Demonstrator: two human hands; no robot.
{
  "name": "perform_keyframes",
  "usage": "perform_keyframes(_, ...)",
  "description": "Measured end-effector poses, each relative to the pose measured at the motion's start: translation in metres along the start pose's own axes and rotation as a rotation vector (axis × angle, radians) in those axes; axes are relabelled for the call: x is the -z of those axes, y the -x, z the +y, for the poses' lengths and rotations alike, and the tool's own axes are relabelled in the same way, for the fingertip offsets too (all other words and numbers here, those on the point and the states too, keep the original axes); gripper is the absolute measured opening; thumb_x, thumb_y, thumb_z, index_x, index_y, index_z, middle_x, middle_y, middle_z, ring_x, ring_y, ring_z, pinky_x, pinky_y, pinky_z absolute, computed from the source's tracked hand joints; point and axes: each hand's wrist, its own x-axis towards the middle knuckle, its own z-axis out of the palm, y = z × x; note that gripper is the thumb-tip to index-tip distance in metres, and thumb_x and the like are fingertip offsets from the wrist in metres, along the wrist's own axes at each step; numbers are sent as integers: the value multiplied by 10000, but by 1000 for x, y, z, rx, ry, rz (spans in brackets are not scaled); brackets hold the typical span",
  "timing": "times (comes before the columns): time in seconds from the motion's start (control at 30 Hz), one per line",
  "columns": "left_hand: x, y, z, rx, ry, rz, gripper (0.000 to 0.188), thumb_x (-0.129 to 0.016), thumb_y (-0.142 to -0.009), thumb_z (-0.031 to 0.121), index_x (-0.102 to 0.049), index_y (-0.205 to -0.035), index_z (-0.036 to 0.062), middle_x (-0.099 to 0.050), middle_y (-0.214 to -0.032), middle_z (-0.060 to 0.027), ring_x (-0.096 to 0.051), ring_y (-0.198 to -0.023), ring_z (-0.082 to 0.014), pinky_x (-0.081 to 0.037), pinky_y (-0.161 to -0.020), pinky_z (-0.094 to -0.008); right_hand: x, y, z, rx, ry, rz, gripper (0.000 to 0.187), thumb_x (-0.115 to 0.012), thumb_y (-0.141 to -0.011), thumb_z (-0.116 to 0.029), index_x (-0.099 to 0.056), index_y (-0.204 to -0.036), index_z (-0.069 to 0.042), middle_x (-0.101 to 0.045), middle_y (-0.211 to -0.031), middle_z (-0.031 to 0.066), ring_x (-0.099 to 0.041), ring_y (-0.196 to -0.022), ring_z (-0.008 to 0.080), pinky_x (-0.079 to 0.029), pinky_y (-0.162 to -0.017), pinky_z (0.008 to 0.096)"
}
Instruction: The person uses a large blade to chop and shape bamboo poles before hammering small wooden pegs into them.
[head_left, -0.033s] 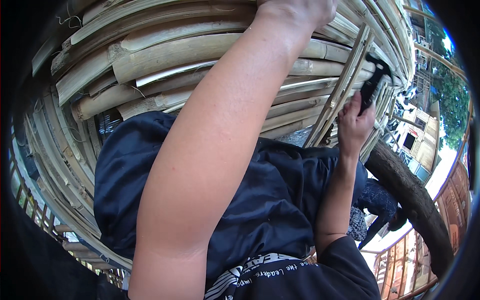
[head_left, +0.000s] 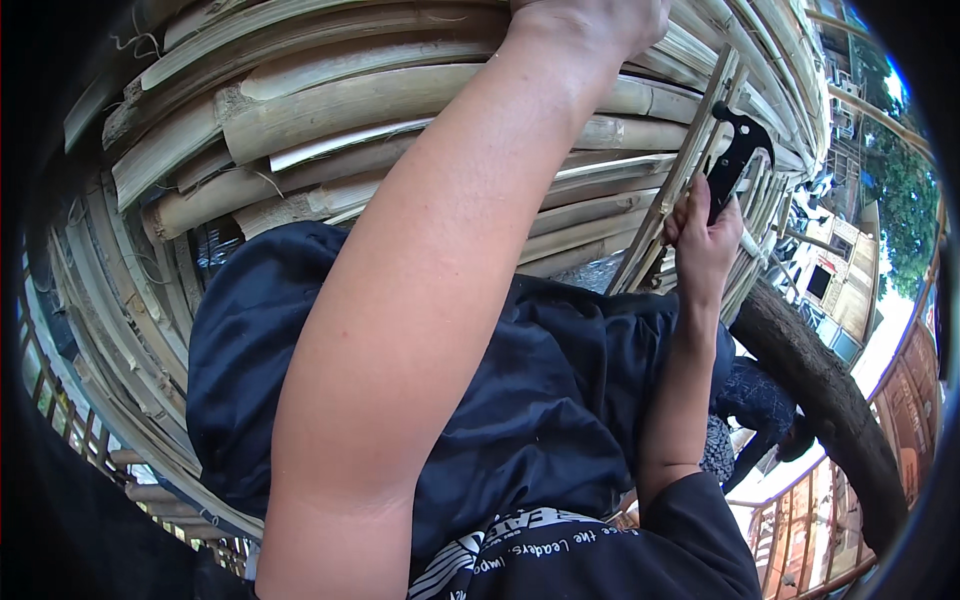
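My right hand [head_left: 708,245] is closed round the handle of a black claw hammer [head_left: 742,145]. The hammer's head points up and away, beside narrow bamboo slats [head_left: 668,192] that cross the longer pieces. At the top edge, my left hand [head_left: 600,18] shows only its wrist and back. Its fingers lie out of view, so what they touch or hold is hidden. The left forearm stretches across split bamboo strips [head_left: 350,112] stacked in layers in front of me.
More bamboo strips [head_left: 125,300] curve down the left side. A thick tree trunk [head_left: 825,385] slants along the right, with another person [head_left: 755,405] bent over behind it. Beyond stand a bamboo-walled building [head_left: 850,270] and a railing [head_left: 805,520].
The hammer and my right hand have shifted slightly left, and the hammer's blur is gone. My left arm stays almost where it was.
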Motion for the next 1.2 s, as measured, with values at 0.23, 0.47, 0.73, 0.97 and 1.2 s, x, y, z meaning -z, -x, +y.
perform_keyframes(0.23,0,0,-2,20,-62,7,586,-99,-1099,326,-145,-1607,37,-108,-1690,-156,-146,-1552,-338,-120,-1277,-481,5,12,-12,503,-193,422,232,-535,-1077,-216,-518,-971,-11,-485,-684,-6,-477,-588,75,-407,-499,248)
perform_keyframes(0.47,3,-1,-2,37,-79,11,584,-86,-1095,320,-126,-1607,42,-76,-1688,-166,-118,-1553,-344,-91,-1281,-472,12,13,-31,455,-49,276,236,-579,-1059,-187,-514,-888,-37,-464,-635,-24,-451,-530,53,-419,-501,221)
perform_keyframes(0.73,5,2,-8,56,-16,-22,587,-88,-1093,324,-114,-1607,41,-54,-1689,-163,-95,-1557,-340,-75,-1282,-467,12,5,-31,206,85,165,307,-586,-1059,-275,-482,-847,-78,-456,-663,-26,-422,-531,48,-370,-480,234)
perform_keyframes(0.97,-1,0,5,41,-6,-16,591,-102,-1095,333,-128,-1605,36,-83,-1690,-158,-119,-1554,-343,-91,-1279,-485,12,-6,-11,201,459,83,292,-558,-1071,-271,-482,-888,-56,-456,-641,-29,-467,-549,65,-414,-498,247)
perform_keyframes(1.2,-8,2,7,61,-145,43,591,-120,-1095,334,-137,-1603,33,-98,-1688,-158,-143,-1550,-344,-106,-1278,-486,-2,3,-27,674,-282,445,306,-512,-1088,-261,-477,-896,-26,-400,-623,9,-442,-514,102,-409,-492,231)
